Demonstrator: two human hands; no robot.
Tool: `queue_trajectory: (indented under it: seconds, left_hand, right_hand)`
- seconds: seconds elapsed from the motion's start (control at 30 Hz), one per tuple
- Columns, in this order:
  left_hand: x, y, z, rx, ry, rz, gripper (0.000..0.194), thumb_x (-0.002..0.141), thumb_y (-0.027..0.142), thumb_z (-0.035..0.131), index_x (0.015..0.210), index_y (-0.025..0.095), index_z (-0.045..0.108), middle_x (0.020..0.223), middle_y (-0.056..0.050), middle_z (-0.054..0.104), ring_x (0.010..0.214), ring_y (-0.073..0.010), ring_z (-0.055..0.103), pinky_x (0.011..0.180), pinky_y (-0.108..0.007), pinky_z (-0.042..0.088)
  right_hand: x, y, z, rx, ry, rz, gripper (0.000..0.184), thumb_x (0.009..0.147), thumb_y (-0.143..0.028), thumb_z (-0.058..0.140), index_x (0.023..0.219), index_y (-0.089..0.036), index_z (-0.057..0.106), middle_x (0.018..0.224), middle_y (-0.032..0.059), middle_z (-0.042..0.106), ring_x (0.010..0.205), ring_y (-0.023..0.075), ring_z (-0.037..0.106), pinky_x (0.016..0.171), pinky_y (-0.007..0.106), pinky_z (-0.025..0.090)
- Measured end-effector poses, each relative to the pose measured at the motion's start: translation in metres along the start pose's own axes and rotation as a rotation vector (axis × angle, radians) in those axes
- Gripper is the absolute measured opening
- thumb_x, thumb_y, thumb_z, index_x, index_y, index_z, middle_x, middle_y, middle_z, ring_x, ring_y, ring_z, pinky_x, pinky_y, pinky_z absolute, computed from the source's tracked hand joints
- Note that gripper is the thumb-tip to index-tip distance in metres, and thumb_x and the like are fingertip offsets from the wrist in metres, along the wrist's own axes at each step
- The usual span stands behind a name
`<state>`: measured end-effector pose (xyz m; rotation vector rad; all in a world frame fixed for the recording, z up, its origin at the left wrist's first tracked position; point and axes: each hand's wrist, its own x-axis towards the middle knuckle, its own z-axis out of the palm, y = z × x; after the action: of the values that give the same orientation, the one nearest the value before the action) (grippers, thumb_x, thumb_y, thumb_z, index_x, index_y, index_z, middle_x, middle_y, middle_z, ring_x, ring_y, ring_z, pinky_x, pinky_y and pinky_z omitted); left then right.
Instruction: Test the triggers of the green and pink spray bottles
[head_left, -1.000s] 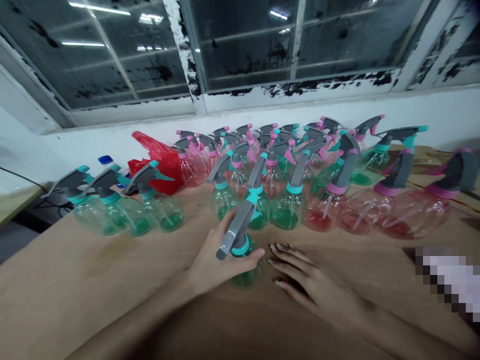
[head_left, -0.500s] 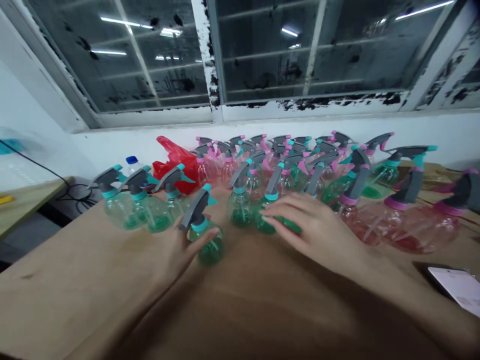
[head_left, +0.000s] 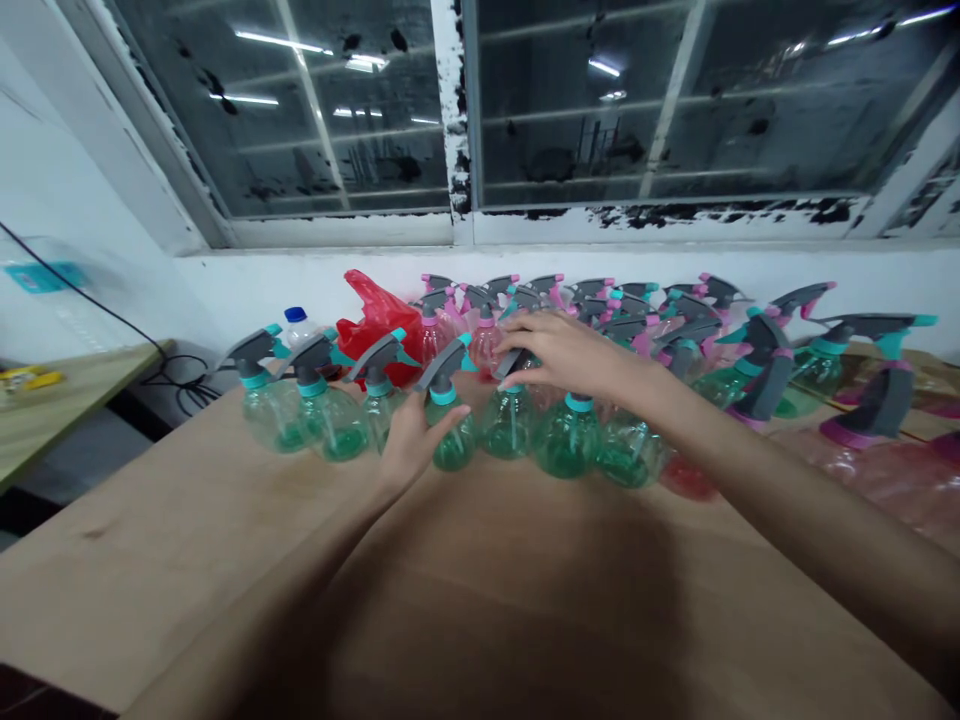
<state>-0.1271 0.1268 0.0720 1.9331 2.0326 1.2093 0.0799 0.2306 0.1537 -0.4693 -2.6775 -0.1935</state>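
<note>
Centrally, the left hand is wrapped round the belly of a green spray bottle, its thumb across the front and its fingers hidden behind; that low hold probably steadies the upright bottle on the wooden table. The right hand reaches across to the neighbouring bottle, its fingers and thumb around the grey spray head; whether they are clamped on it, I cannot tell. A hold from above seems chosen because the bottles stand too close for fingers between them. More green bottles line up on both sides, left-hand heads slanted alike, perhaps so they fit closely. Behind stand pink bottles and a red plastic bag, near the wall.
</note>
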Motion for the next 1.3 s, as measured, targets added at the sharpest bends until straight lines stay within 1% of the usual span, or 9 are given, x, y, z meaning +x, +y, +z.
queue_trajectory:
  seconds: [0.2,0.33,0.53,0.67,0.83,0.93,1.07,1.2,1.3]
  left_hand:
    - [0.010,0.001,0.000,0.015,-0.006,0.027,0.043,0.081,0.044,0.056,0.115,0.017,0.051,0.113,-0.012,0.064,0.106,-0.0301,0.058,0.090,-0.041,0.044]
    - [0.012,0.001,0.001,0.008,-0.014,0.034,0.041,0.083,0.045,0.054,0.113,0.017,0.052,0.111,-0.011,0.065,0.102,-0.0289,0.061,0.088,-0.041,0.046]
    - [0.005,-0.001,0.005,0.012,0.045,0.043,0.045,0.078,0.042,0.061,0.115,0.019,0.048,0.113,-0.010,0.063,0.105,-0.0289,0.060,0.087,-0.042,0.048]
    - [-0.010,0.002,-0.002,0.018,0.075,0.049,0.052,0.077,0.042,0.062,0.120,0.018,0.043,0.121,-0.013,0.058,0.112,-0.0306,0.055,0.090,-0.046,0.046]
    - [-0.043,0.002,-0.021,0.048,0.112,0.053,0.061,0.079,0.038,0.061,0.130,0.020,0.035,0.130,-0.015,0.050,0.121,-0.0298,0.048,0.097,-0.047,0.041]
    - [-0.065,0.007,-0.030,0.089,0.122,0.024,0.057,0.079,0.040,0.061,0.128,0.021,0.039,0.127,-0.013,0.052,0.117,-0.0294,0.050,0.097,-0.048,0.041]
    - [-0.083,0.025,-0.033,0.038,-0.031,0.008,0.061,0.076,0.045,0.062,0.128,0.024,0.038,0.131,-0.011,0.047,0.123,-0.0308,0.043,0.101,-0.052,0.036]
    - [-0.080,0.050,-0.027,-0.127,-0.249,0.063,0.079,0.068,0.043,0.069,0.132,0.021,0.030,0.136,-0.014,0.043,0.125,-0.0340,0.041,0.101,-0.054,0.036]
    - [-0.072,0.069,-0.028,-0.199,-0.312,0.128,0.069,0.063,0.038,0.072,0.122,0.019,0.043,0.123,-0.012,0.054,0.117,-0.0352,0.049,0.095,-0.050,0.043]
  right_hand:
    - [0.008,0.003,-0.001,0.130,-0.087,-0.097,0.019,0.083,-0.033,0.060,0.096,-0.020,0.068,0.095,0.0020,0.068,0.093,0.0158,0.059,0.086,0.031,0.042]
    - [0.011,0.000,-0.006,0.201,-0.140,-0.113,0.020,0.083,-0.034,0.059,0.091,-0.019,0.069,0.091,0.0025,0.069,0.086,0.0149,0.061,0.082,0.031,0.043]
    - [0.013,-0.008,-0.013,0.291,-0.227,-0.109,0.023,0.082,-0.037,0.060,0.084,-0.017,0.071,0.079,0.0045,0.069,0.076,0.0153,0.061,0.074,0.030,0.043]
    - [0.013,-0.017,-0.015,0.331,-0.257,-0.115,0.020,0.082,-0.035,0.060,0.084,-0.019,0.071,0.081,0.0043,0.069,0.077,0.0157,0.060,0.075,0.030,0.042]
    - [0.010,-0.026,-0.019,0.361,-0.245,-0.144,0.021,0.081,-0.038,0.061,0.082,-0.019,0.071,0.086,0.0047,0.068,0.080,0.0164,0.059,0.075,0.030,0.041]
    - [0.005,-0.033,-0.022,0.359,-0.229,-0.150,0.024,0.081,-0.039,0.060,0.084,-0.018,0.071,0.083,0.0050,0.067,0.079,0.0167,0.058,0.073,0.031,0.040]
    - [-0.004,-0.049,-0.028,0.380,-0.233,-0.164,0.022,0.082,-0.037,0.060,0.086,-0.019,0.071,0.082,0.0041,0.067,0.080,0.0163,0.058,0.074,0.031,0.040]
    - [-0.019,-0.075,-0.036,0.376,-0.204,-0.217,0.021,0.082,-0.037,0.060,0.087,-0.020,0.070,0.087,0.0036,0.065,0.085,0.0158,0.058,0.078,0.031,0.041]
    - [-0.032,-0.094,-0.044,0.307,-0.112,-0.276,0.016,0.083,-0.033,0.060,0.091,-0.023,0.069,0.096,0.0028,0.063,0.095,0.0167,0.055,0.092,0.036,0.035]
